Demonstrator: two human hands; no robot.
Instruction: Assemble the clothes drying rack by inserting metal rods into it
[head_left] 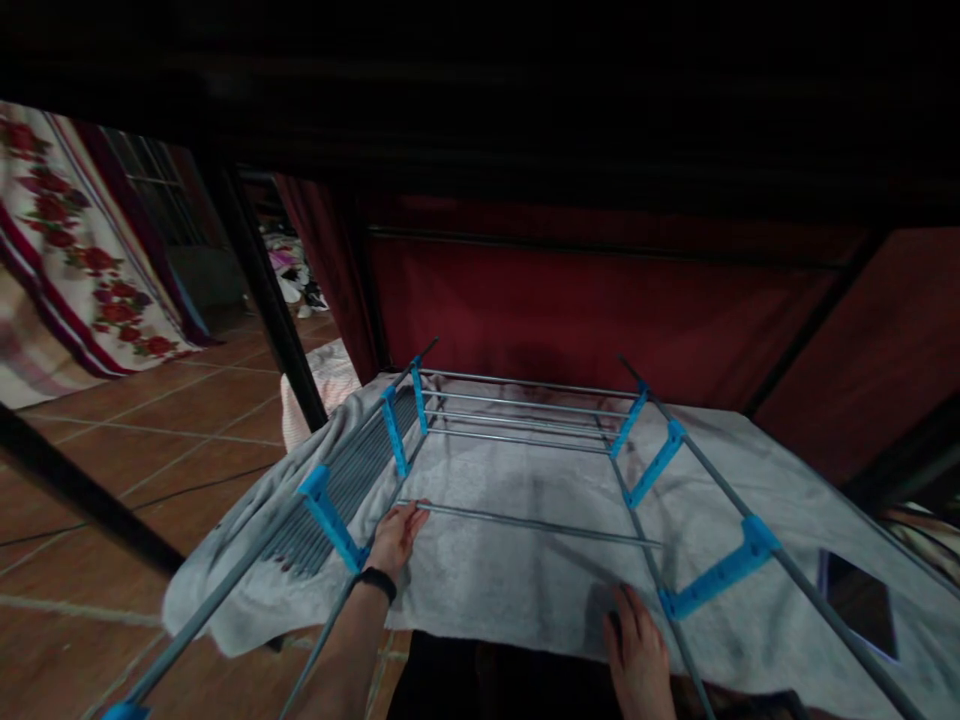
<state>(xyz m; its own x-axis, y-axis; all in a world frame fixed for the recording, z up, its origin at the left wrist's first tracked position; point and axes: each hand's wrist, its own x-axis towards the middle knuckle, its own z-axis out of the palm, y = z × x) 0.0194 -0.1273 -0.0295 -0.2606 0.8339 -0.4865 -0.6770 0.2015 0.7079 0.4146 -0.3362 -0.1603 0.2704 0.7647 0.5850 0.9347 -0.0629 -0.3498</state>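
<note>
My left hand [397, 535], with a dark band on its wrist, grips the left end of a thin grey metal rod [525, 522]. The rod stretches across the frame to its right side pole, with no fingers at that end. Below the right end, my right hand [637, 645] rests low near the bed's front edge, fingers loosely bent and thumb apart, with no held thing visible. Around them lies a rack frame of grey poles joined by blue plastic brackets [724, 575]. Several crossbars [525, 402] join its two sides at the far end.
Several loose grey rods [352, 470] lie side by side on the left of the grey blanket [517, 580]. A phone [857, 603] lies at the right. Dark bunk posts [259, 290] and a low upper frame surround the bed; a red curtain [525, 310] hangs behind.
</note>
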